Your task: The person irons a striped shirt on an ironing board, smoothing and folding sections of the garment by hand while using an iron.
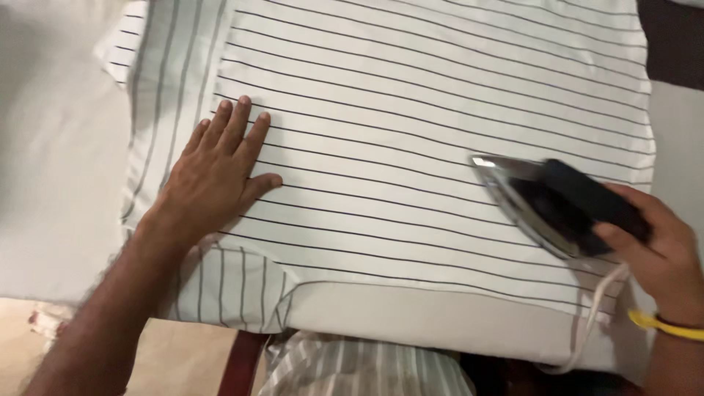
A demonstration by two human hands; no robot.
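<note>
The light is soft and warm, a little dim, and falls evenly on the striped shirt [440,110]. A small bright glare sits on the metal tip of the iron [546,205]. The iron looks blurred, and the corners are darker.

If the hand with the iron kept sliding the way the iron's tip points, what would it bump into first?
Probably nothing soon: the right hand aims the iron up-left over bare striped shirt. The left hand lies off to the side.
</note>
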